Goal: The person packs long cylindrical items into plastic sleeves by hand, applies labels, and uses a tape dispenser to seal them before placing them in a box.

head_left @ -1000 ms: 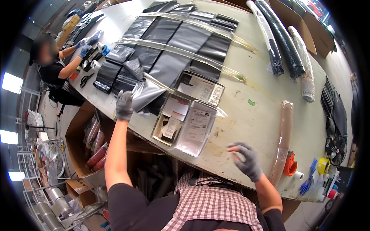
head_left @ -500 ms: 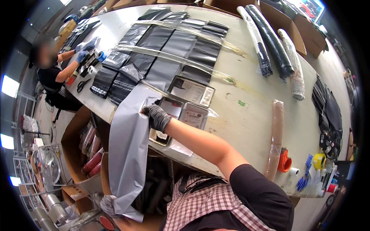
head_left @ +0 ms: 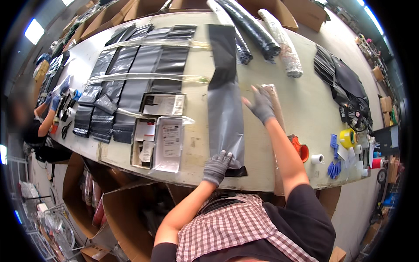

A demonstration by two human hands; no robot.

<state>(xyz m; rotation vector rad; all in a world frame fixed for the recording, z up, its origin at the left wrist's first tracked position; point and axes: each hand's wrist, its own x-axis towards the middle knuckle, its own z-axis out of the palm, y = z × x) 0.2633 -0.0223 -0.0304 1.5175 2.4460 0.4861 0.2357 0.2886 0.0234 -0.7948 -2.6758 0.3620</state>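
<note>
A long strip of grey plastic film, black at its far end, lies lengthwise over the table in front of me. On its near end rests my left hand, gloved in grey, palm down with fingers stretched out flat. My right hand, also gloved, is just right of the film, fingers extended and thumb apart, holding nothing. Right beside it, partly under my forearm, lies a brown wrapped roll. Left of the film are small open boxes with labels and papers inside.
Rows of black plastic bags lie under transparent tape strips at left. Wrapped rolls are at the far edge. An orange tape dispenser, yellow tape and blue-handled tool sit at right. A co-worker stands at left.
The film, hanging off the table's near edge at left before, now lies flat further right. Both hands have shifted right; the right one has let go, and the left presses flat on the film.
</note>
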